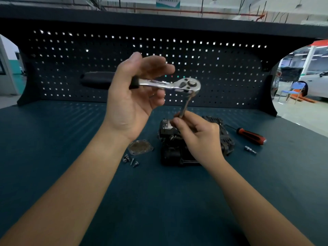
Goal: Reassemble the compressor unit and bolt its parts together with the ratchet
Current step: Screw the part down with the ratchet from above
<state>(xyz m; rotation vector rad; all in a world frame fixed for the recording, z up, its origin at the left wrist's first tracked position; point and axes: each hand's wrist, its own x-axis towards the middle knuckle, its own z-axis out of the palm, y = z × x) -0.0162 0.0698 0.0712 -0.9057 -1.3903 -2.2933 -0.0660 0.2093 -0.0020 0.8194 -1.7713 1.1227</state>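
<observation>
Above the compressor (pixel 177 153), ratchet (pixel 170 85) between fingers (pixel 156 66)

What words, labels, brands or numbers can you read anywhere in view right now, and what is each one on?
Nothing can be read.
Hanging sign above the bench: one line of characters, too blurred to read.
Ratchet: dark marks on the shiny shank, lost in glare and blur.
Extension bar, compressor unit, screwdriver: no lettering visible.
</observation>
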